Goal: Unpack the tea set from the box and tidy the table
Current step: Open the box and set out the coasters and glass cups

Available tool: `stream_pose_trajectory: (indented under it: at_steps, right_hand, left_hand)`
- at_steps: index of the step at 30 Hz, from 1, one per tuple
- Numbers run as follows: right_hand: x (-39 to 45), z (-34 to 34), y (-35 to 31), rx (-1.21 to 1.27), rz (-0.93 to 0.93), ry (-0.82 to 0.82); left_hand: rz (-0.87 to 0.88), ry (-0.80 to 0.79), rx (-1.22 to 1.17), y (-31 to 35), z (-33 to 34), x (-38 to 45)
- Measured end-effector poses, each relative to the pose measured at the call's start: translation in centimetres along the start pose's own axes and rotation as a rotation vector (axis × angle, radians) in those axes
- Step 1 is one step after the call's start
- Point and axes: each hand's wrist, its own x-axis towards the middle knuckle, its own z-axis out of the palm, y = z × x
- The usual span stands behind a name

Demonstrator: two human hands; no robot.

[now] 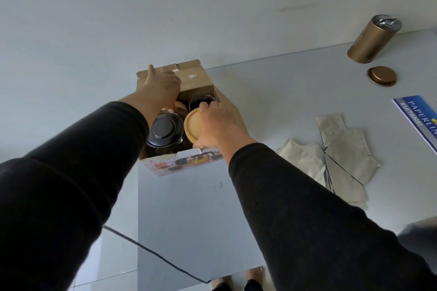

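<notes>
Brown cardboard tea-set box (pixel 186 163) stands open, dark glass pieces inside; right hand (pixel 216 125) grips a round wooden lid (pixel 192 125), left hand (pixel 160 87) clasps the back flap (pixel 189 75).

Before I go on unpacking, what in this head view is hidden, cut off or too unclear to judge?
- Box depth: the left hand and right hand cover much of the opening.
- Right hand's fingers behind the wooden lid: hidden by the lid itself.
- Blue-and-white booklet: cut off by the right edge.
- Gold canister contents: only torn foil shows.
- Print on the box front: too small to read.
</notes>
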Motion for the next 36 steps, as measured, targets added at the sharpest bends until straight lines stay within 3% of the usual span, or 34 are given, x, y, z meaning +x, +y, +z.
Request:
stream_pose_trajectory:
  at_steps: [11,21,28,36]
  right_hand:
    - [-1.2,-1.6,-0.4,0.113,0.043,-0.048]
    - [-2.2,-7.5,1.4,0.207,0.114,0.048]
    - [-2.3,-10.6,9.2,0.216,0.277,0.12]
    - [1.1,-11.0,24.1,0.19,0.398,0.085]
  left_hand:
    - [0.02,0.138,-0.179,-3.4,-0.6,-2.9]
    - [-0.164,0.294,-0.794,-6.4,-6.0,-5.1]
    - [-0.399,0.201,-1.433,-0.6,-9.6,-1.6]
    - [-0.535,-0.007,-1.682,11.8,-13.4,8.3]
